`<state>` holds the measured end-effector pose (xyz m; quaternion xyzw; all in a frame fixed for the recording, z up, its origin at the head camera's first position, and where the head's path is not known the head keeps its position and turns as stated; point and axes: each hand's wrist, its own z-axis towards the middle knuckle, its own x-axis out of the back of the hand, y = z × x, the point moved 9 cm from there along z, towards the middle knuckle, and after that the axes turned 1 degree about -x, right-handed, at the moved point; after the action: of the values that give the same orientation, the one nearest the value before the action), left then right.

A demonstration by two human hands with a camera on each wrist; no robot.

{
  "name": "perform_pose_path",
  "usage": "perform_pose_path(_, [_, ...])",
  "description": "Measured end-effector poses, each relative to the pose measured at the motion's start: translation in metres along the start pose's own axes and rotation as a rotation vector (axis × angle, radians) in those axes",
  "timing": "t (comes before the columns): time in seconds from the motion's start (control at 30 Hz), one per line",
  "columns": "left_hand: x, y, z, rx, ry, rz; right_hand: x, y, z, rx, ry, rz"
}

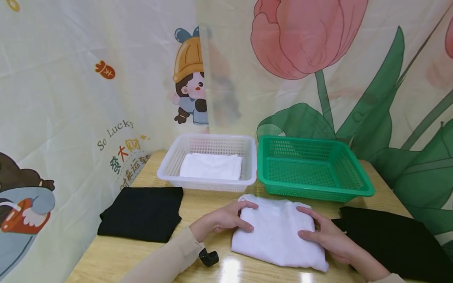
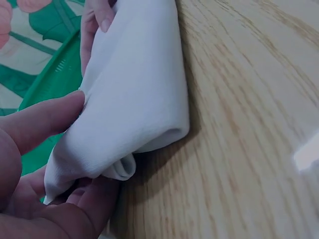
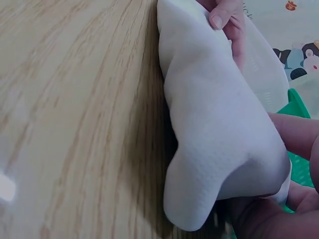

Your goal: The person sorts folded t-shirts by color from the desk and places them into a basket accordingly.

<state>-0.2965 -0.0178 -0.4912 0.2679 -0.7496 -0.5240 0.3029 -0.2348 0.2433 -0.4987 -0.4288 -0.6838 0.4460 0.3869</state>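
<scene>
A folded white cloth garment (image 1: 276, 232) lies at the front middle of the wooden table, its layers showing at the side in the left wrist view. My left hand (image 1: 228, 217) grips its left edge, thumb on top and fingers tucked beneath. On the opposite edge, my right hand (image 1: 327, 236) holds it the same way, with some fingers hidden under the fabric. Behind it stand a white basket (image 1: 209, 183) with a folded white cloth (image 1: 211, 166) inside, and a green basket (image 1: 315, 190) with nothing visible in it.
To the left lies a folded black cloth (image 1: 141, 214). Another black cloth (image 1: 389, 239) spreads along the right side, close to my right forearm. A small black object (image 1: 209, 258) shows by my left wrist. A printed curtain (image 1: 226, 78) hangs behind the table.
</scene>
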Motion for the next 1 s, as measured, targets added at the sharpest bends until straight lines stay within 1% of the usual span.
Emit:
perform_pose_path(0.1, [0.002,0.000,-0.002,-0.007,0.017,0.002,0.001,-0.001,0.000,-0.003,0.025,-0.003])
perform_pose_path(0.27, [0.009,-0.001,-0.007,-0.016,0.038,0.028,0.001,-0.004,0.000,0.003,0.027,-0.018])
perform_pose_path(0.37, [0.014,-0.001,-0.011,-0.022,0.038,0.030,0.000,-0.008,-0.001,0.014,0.038,-0.037])
perform_pose_path(0.5, [0.022,0.001,-0.019,-0.023,0.030,0.033,-0.004,-0.016,-0.001,0.052,0.049,-0.063])
perform_pose_path(0.63, [0.030,0.004,-0.029,-0.024,0.009,0.001,-0.012,-0.025,0.001,0.101,0.064,-0.051])
perform_pose_path(0.77, [0.039,0.007,-0.041,-0.026,-0.014,-0.041,-0.022,-0.035,0.004,0.126,0.071,-0.024])
perform_pose_path(1.0, [0.063,0.019,-0.062,-0.063,-0.027,-0.039,-0.048,-0.057,0.010,0.173,0.052,-0.028])
